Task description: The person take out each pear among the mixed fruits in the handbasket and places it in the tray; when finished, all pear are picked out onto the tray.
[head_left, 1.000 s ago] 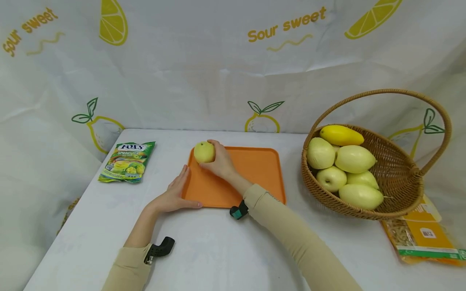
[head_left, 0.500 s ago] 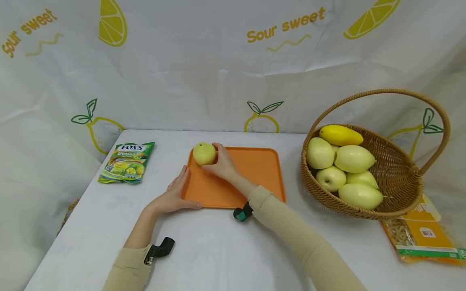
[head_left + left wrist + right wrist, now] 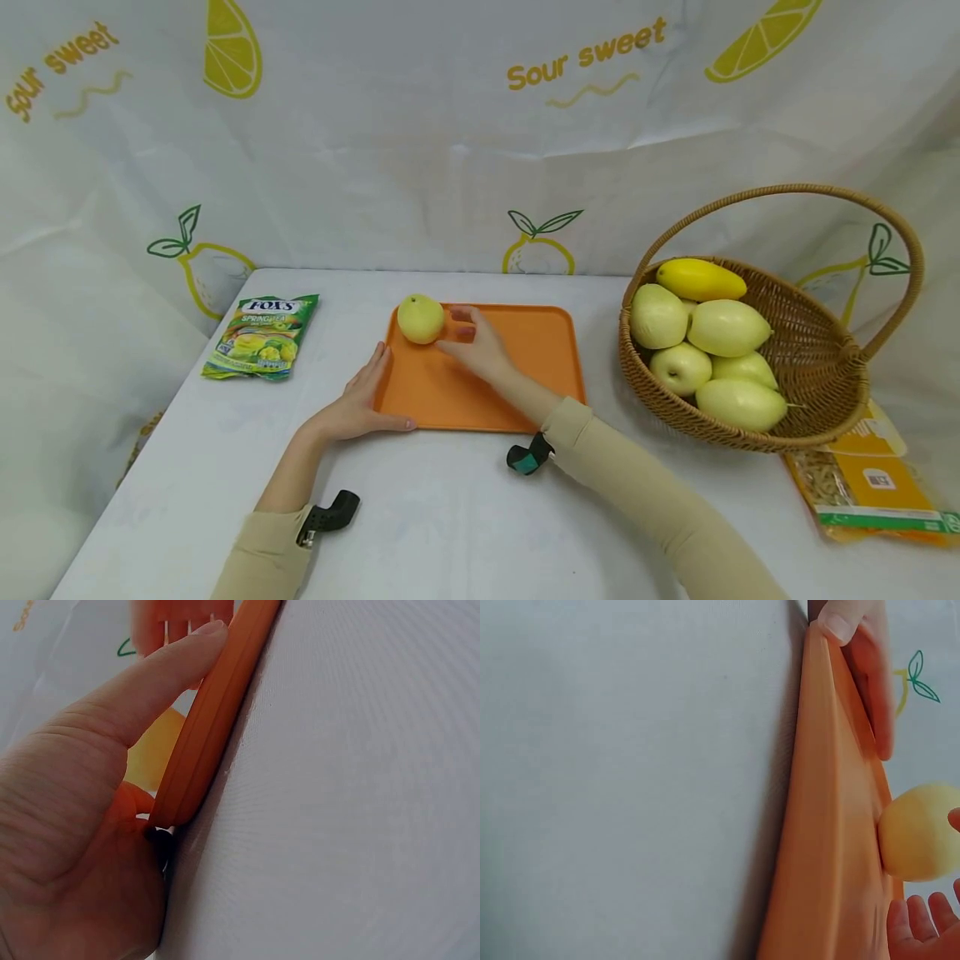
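A round yellow-green apple (image 3: pixel 421 318) sits at the far left corner of the orange tray (image 3: pixel 517 358). Just right of it, my right hand (image 3: pixel 476 342) is held over the tray with loosely bent fingers and nothing in them; a gap shows between fingertips and fruit. In the right wrist view the apple (image 3: pixel 922 832) appears beside several of that hand's fingertips (image 3: pixel 922 919). My left hand (image 3: pixel 360 404) rests spread at the tray's near left corner, fingers along the left side and thumb on the front rim. The left wrist view shows its thumb (image 3: pixel 150 682) straight against the tray's edge (image 3: pixel 214 712).
To the right stands a wicker basket (image 3: pixel 825 350) with a tall handle, holding several pale green fruits and a yellow one (image 3: pixel 701 279). An orange and clear food packet (image 3: pixel 873 483) lies partly beneath it. A green FOX'S candy bag (image 3: pixel 262 336) lies at the left on the white cloth.
My right hand has let go of the apple and drawn back to the right, its fingers loosening. The apple stays at the tray's corner. My left hand has kept its place.
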Demonstrator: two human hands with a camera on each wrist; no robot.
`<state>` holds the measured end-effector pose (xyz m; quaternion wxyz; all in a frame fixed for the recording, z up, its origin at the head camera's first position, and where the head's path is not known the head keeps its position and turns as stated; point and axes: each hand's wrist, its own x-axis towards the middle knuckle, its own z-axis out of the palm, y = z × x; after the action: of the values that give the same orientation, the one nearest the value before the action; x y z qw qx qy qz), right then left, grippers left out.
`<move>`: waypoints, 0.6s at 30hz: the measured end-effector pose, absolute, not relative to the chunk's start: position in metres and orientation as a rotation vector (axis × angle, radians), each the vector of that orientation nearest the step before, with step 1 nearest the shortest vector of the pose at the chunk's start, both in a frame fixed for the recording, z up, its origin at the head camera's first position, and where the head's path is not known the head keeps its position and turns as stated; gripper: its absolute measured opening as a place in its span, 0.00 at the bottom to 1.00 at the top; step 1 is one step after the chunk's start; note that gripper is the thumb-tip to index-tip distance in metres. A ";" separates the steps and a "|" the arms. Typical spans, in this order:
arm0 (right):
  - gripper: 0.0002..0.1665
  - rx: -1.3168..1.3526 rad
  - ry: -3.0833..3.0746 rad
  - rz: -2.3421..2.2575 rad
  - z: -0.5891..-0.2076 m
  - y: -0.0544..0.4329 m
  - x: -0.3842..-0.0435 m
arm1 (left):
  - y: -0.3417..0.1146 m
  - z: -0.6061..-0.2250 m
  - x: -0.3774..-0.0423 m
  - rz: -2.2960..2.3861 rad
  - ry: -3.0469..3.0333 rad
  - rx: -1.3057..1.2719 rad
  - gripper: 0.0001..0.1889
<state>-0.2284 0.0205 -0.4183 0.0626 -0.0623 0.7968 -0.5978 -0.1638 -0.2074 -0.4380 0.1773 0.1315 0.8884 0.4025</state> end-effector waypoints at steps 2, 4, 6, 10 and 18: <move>0.31 -0.178 2.367 -1.848 -0.418 0.026 -0.226 | -0.207 -0.438 -0.164 1.136 2.517 0.376 0.65; 0.28 -0.183 2.337 -1.879 -0.417 0.031 -0.223 | -0.207 -0.437 -0.163 1.133 2.517 0.377 0.65; 0.25 -0.190 2.321 -1.895 -0.415 0.036 -0.219 | -0.206 -0.437 -0.163 1.131 2.513 0.373 0.65; 0.22 -0.192 2.302 -1.907 -0.412 0.046 -0.212 | -0.206 -0.438 -0.164 1.131 2.510 0.372 0.66; 0.22 -0.142 2.207 -1.920 -0.407 0.064 -0.197 | -0.207 -0.438 -0.164 1.123 2.513 0.364 0.66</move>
<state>-0.1967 0.0644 -0.4072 0.1062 -0.0483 0.7492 -0.6520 -0.1637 -0.2072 -0.4379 0.1815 0.1291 0.8901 0.3977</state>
